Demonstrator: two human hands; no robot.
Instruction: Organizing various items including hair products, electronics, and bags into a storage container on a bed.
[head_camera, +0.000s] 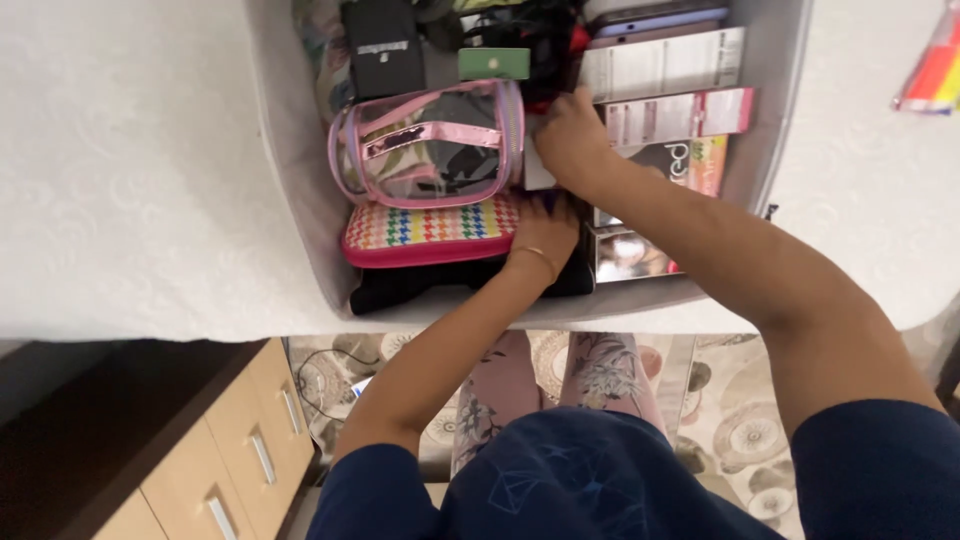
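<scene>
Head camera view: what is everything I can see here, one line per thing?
storage box: one, grey fabric, on the white bed cover
bed cover: one, white, around the box
clear pouch: one, pink trim, in the box, centre
checked pouch: one, multicolour with pink edge, below the clear pouch
black case: one, top of the box
green card: one, above the clear pouch
cartons: several, white and pink, right side of the box
dark cloth: one, black, front edge of the box
drawer unit: one, light wood, lower left
patterned rug: one, on the floor
left hand: on the checked pouch's right end
right hand: beside the clear pouch, at the cartons
</scene>
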